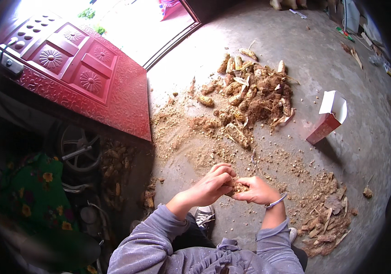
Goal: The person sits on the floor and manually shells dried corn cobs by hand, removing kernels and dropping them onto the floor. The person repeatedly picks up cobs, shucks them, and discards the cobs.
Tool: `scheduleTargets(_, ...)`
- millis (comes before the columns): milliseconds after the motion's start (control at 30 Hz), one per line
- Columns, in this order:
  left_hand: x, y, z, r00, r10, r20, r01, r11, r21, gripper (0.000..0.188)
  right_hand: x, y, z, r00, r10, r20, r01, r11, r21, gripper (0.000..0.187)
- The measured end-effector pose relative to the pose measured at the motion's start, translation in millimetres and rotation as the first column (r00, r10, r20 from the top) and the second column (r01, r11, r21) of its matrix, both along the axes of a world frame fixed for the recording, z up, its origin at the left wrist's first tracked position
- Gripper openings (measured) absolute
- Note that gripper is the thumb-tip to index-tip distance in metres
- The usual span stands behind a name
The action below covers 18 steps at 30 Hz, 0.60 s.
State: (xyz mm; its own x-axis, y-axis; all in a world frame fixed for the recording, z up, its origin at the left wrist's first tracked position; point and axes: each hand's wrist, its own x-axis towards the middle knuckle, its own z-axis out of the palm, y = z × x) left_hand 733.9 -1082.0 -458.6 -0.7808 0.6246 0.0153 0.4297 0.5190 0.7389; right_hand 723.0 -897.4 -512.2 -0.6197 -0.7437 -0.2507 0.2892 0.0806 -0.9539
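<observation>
Yellow-brown corn cob (239,187), knobbly, is held up, partly hidden by fingers (223,170), wearer's side of corn pile (261,98).

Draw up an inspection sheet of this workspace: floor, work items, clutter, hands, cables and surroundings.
Surface: grey floor, strewn with loose kernels.
Work items: corn cob in hand, partly hidden by fingers; pile of corn ahead, mixed with brown silk.
Clutter: heap of cobs and husks at lower right; open-topped red-and-white box standing at right.
Hands: left hand and right hand both grip the cob.
Cables: nothing seen for certain.
Surroundings: red door standing open at left; below it, a spoked wheel and green flowered cloth in shadow.
</observation>
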Motion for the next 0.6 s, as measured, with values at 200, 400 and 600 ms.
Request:
scheduleTargets(200,-7,-5,6,0.993,0.065,-0.094,-0.061,0.997,0.043,0.014,-6,0,6,0.971,-0.237,0.039,0.238,0.971,-0.01,0.035)
scheduleTargets(400,-12,-19,8,0.894,0.445,0.046,-0.444,0.871,0.21,0.015,-9,-9,8,0.944,-0.281,0.171,0.298,0.951,-0.086,0.034)
scheduleTargets(600,-16,7,125,0.975,0.218,0.039,-0.105,0.3,0.948,0.036,-3,17,7,0.942,-0.327,0.072,0.329,0.944,-0.01,0.039)
